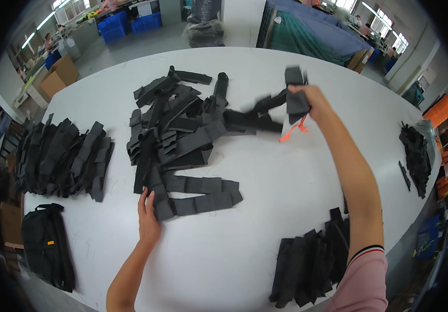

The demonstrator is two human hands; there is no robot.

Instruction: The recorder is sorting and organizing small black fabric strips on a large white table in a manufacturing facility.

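Observation:
Over the far right part of the white table, my right hand (312, 101) is closed on a dark grey fabric strip (298, 106). More of the strip trails left toward the pile, blurred by motion. An orange cord (295, 129) hangs just below this hand. A tangled pile of dark grey fabric strips (187, 135), some folded into segments, lies in the middle left. At its near edge my left hand (149, 221) has its fingers stretched out, the tips touching a segmented strip (157, 190). I see nothing gripped in it.
The white table (265, 182) holds a row of dark strips (60, 158) at left and another stack (310, 262) beside my right forearm. A black backpack (48, 247) lies at the near left. Dark pieces (416, 158) sit at the right edge. Blue crates (112, 27) stand beyond.

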